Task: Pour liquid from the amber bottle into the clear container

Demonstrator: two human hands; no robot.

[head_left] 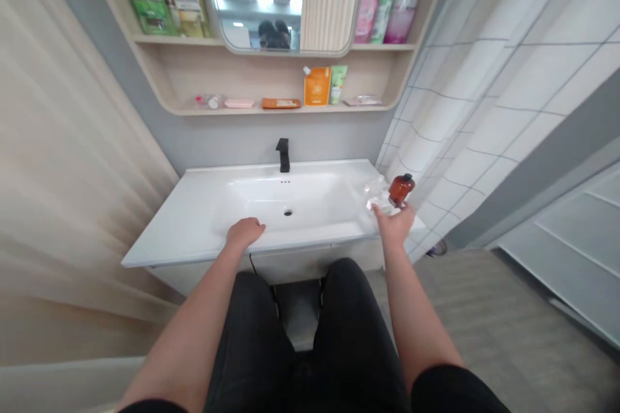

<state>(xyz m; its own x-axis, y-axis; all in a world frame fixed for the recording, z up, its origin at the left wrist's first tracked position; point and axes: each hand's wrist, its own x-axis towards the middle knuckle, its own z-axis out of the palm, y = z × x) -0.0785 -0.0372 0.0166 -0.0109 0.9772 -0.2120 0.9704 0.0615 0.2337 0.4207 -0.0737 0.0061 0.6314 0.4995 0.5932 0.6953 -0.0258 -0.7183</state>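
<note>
Resting by the glossy white basin (310, 233)'s front rim, the left hand (245, 232) hides its fingers, their state unclear to me, while the right hand (396, 222) spreads thumb from fingers at a clear plastic object (372, 190), grip uncertain, a translucent brown, black-capped bottle (400, 190) just beyond.

1. I'm seeing a grey wall (334, 141) behind a pale open cabinet (194, 71)
2. Mirror (261, 6) catching a bunch of bright ceiling lights (264, 1)
3. Beige curtain (72, 142) on my left, white grid-lined curtain (465, 103) on the right
4. Greyish plank-look floor (469, 310)

White counter (172, 216) — black tap (284, 156), amber bottle (400, 190) at right
</note>
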